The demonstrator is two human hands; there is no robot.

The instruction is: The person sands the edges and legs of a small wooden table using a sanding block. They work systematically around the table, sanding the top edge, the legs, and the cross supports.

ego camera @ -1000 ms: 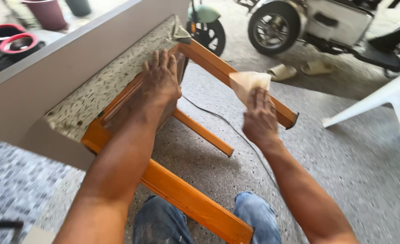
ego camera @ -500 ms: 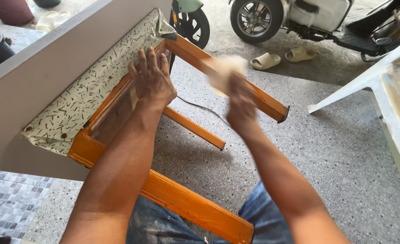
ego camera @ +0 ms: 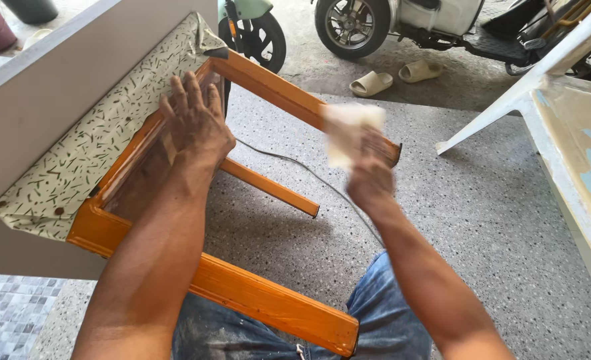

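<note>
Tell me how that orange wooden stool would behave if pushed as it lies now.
The stool lies on its side with its legs sticking out, so it would probably slide or pivot, not roll. Its thick wooden rails look stiff. The left hand presses on its frame, likely steadying it while the right hand holds a pale sheet on one leg.

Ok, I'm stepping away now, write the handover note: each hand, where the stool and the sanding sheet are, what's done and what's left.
Left hand: flat on the underside frame of the orange wooden stool, which lies on its side against the pale wall, steadying it.
Right hand: presses a pale sanding sheet against the far upper leg, near its foot end; the sheet is blurred.
Also there: a thin cable on the speckled floor under the legs, and a white plastic chair on the right.
Done: cannot tell how much of the leg is rubbed.
Left: probably the other legs; none is being touched.
</note>
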